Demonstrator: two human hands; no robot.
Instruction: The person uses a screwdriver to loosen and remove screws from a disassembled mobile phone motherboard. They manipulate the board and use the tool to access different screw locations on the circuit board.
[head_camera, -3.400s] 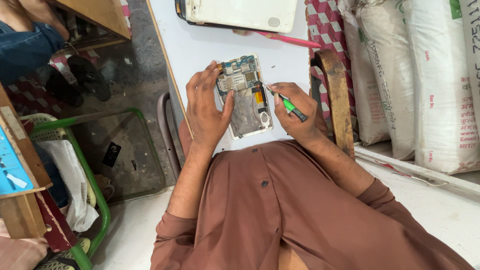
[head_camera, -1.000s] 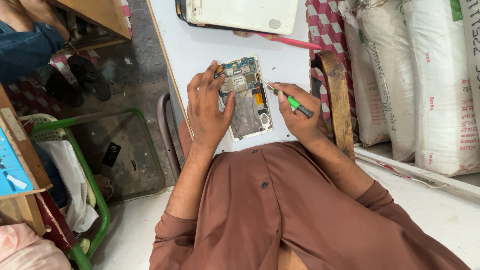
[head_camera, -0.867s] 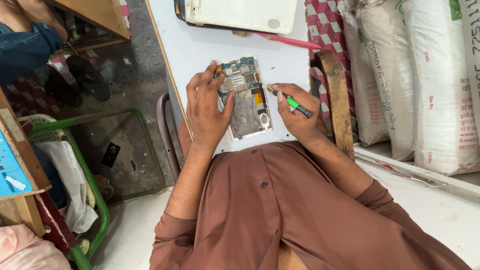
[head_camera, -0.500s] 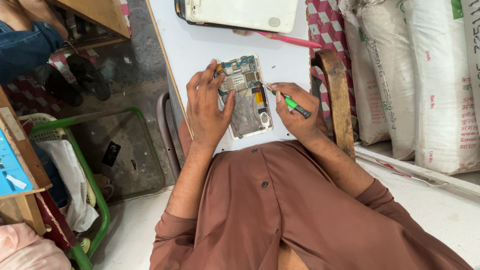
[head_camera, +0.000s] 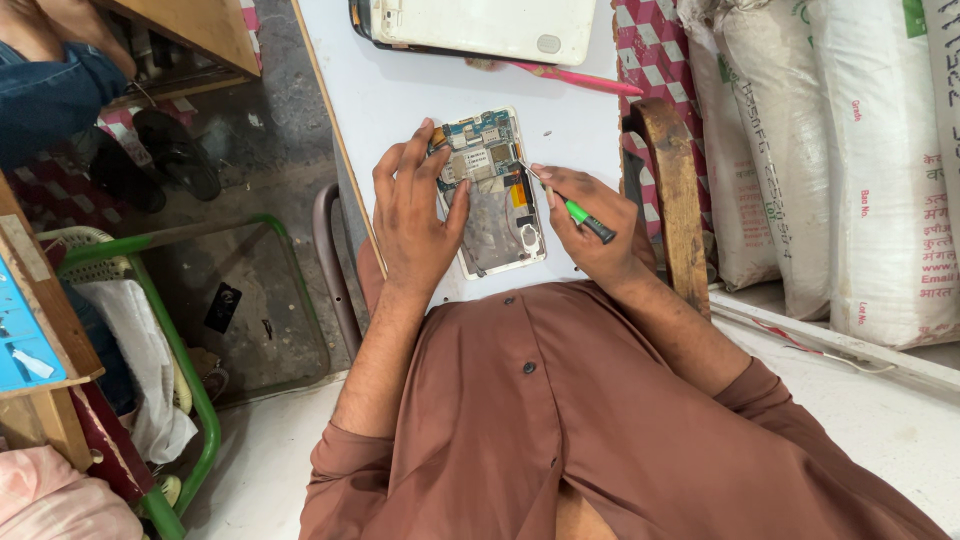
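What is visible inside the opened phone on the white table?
Inside the phone show circuit boards at the top, a grey metal plate and an orange strip. The left hand covers its left edge; the screwdriver tip touches the right side.
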